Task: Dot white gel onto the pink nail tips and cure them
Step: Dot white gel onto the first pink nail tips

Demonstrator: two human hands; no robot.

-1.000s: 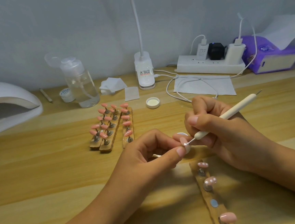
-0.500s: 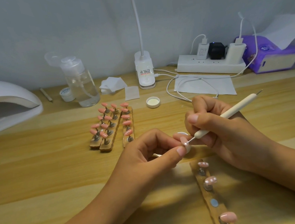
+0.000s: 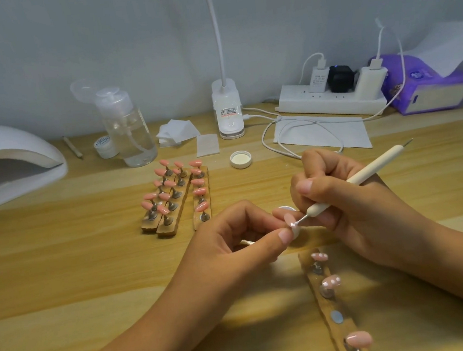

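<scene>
Over the wooden desk [image 3: 64,260], the left hand [image 3: 230,239] pinched a small pink nail tip [image 3: 289,220], apparently to steady it, while the right hand [image 3: 346,193] gripped a slim white dotting pen [image 3: 364,176] touching it.

three holder strips [image 3: 176,199] of nail tips stand side by side at mid desk [image 3: 65,273], a jar lid [image 3: 241,159] just to their right. behind them stand a pump bottle [image 3: 130,131] and a clip lamp [image 3: 229,111]. the curing lamp [image 3: 13,160] sits far left, the power strip [image 3: 330,102] and tissue pack [image 3: 427,88] back right. a fourth strip [image 3: 329,304] lies nearest, before the right hand [image 3: 353,206], whose dotting tool [image 3: 364,176] meets the nail tip [image 3: 289,220] pinched in the left hand [image 3: 231,248].
</scene>
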